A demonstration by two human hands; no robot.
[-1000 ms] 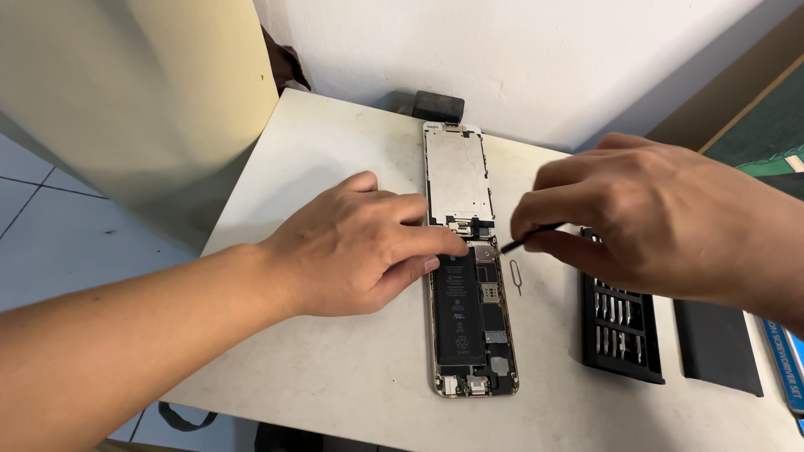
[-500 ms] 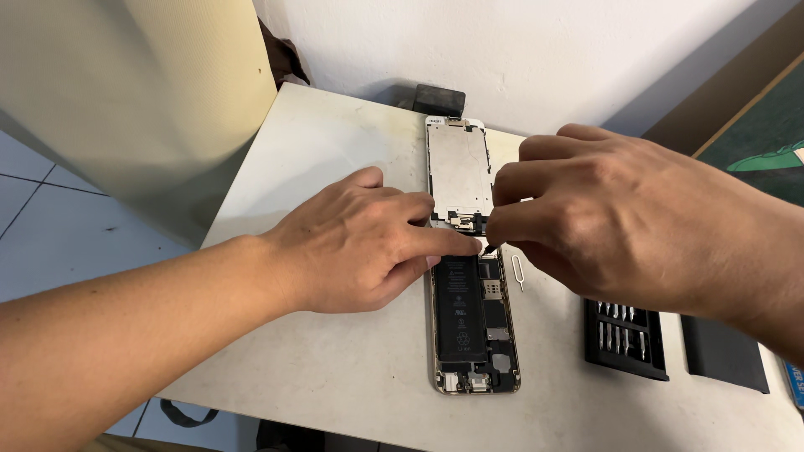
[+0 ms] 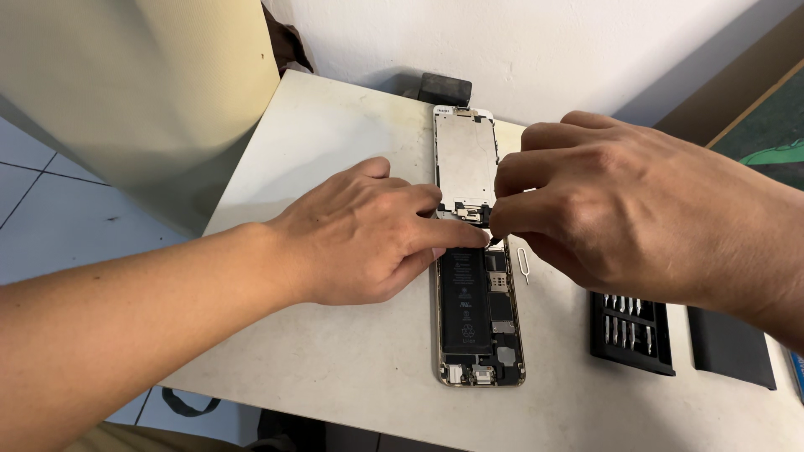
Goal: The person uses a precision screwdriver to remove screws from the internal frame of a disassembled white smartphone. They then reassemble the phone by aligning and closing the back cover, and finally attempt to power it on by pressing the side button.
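Observation:
An opened smartphone lies on the white table (image 3: 335, 360). Its body (image 3: 479, 322) shows a black battery and circuit parts, and its screen panel (image 3: 465, 159) is folded away flat beyond it. My left hand (image 3: 368, 234) presses on the phone's left side, index finger reaching the joint between body and screen. My right hand (image 3: 620, 209) hovers over the same joint with fingers pinched; in the earlier frames it held a thin dark tool, whose tip is barely visible now.
A small metal pin (image 3: 524, 264) lies right of the phone. A black screwdriver bit case (image 3: 630, 331) and a black lid (image 3: 730, 347) sit at the right. A dark box (image 3: 444, 88) stands by the wall. The table's left edge drops to a tiled floor.
My right hand has moved left and closer over the phone's hinge area, now covering the tool tip. My left hand has stayed in place on the phone.

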